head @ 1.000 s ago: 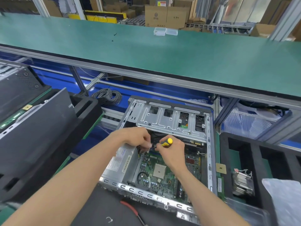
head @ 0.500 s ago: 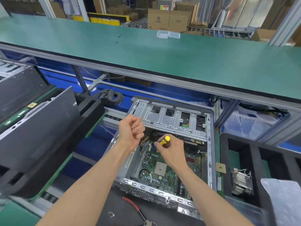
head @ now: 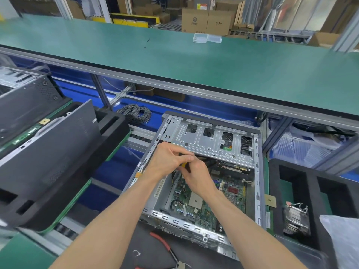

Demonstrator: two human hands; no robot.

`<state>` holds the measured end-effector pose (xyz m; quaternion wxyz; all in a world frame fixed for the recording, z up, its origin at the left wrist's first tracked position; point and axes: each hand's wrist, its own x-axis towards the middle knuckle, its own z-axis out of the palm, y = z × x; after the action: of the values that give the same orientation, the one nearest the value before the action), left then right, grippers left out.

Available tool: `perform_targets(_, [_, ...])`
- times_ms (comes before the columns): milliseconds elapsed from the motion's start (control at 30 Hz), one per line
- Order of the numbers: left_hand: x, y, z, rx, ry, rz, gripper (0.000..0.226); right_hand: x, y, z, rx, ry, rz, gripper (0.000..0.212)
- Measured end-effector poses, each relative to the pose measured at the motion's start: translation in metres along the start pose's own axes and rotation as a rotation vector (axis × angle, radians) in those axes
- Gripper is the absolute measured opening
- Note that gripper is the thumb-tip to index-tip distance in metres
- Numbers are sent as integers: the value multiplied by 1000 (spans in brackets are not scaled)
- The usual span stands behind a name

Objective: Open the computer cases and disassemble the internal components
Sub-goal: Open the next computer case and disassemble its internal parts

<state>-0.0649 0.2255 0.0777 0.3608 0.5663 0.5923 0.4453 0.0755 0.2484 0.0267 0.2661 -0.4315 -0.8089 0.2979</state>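
A long green-topped workbench runs across the far side of the scene, and below its near edge an open grey sheet-metal computer case lies on its side with its lid off and its open face turned up. The case is a shallow rectangular box whose long axis runs from near to far, leaning slightly to the right as it recedes; its perforated near edge faces the person and its far end sits under the bench lip. A silver stamped drive-bay plate with rectangular cut-outs spans the far end of the case, and the green motherboard with its square pale processor socket lies flat on the floor of the near half. To the left, black moulded foam trays hold dark flat panels; to the right another black foam tray holds a finned metal heatsink. A coil of grey cable lies beyond the case's far left corner. The left hand and right hand meet over the middle of the case, fingers curled, touching each other just beneath the near edge of the drive plate. A small yellow part shows between them; which hand grips it I cannot tell. Red-handled pliers lie on the dark mat near the case.
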Motion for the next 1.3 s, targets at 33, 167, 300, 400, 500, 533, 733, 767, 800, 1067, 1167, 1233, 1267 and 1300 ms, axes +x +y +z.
perform_targets(33, [0,0,1,31,5,-17,13,0,1,1,-1,2,-5,33])
perform_targets(167, [2,-1,2,138,27,-33,12,2,5,4,3,-9,-17,32])
perform_targets(300, [3,-3,3,219,89,-76,17,3,7,5,19,-5,-7,27])
perform_targets(400, [3,-1,4,209,92,-92,13,5,7,4,11,22,11,25])
perform_targets(500, [3,-1,3,225,99,-107,8,7,6,5,-25,46,28,24])
perform_targets(533, [3,-2,3,236,110,-111,8,7,6,6,-25,46,35,22])
perform_targets(733, [3,-7,3,272,142,-106,9,5,7,9,-18,55,44,18])
perform_targets(767, [3,-8,4,268,137,-98,8,5,6,9,-21,54,46,19])
perform_targets(800, [3,-8,4,265,133,-90,8,5,6,9,-26,54,42,20])
perform_targets(1067, [3,-11,4,240,88,-91,11,2,4,9,-12,84,14,16])
perform_targets(1167, [3,-10,4,232,81,-89,12,1,5,9,-18,73,11,18])
perform_targets(1233, [3,-9,4,222,88,-91,14,1,5,8,-15,71,6,19])
perform_targets(1267, [2,-8,4,218,94,-92,14,1,4,8,-11,71,3,19])
perform_targets(1300, [2,-8,4,215,97,-92,13,1,4,8,-7,70,1,19])
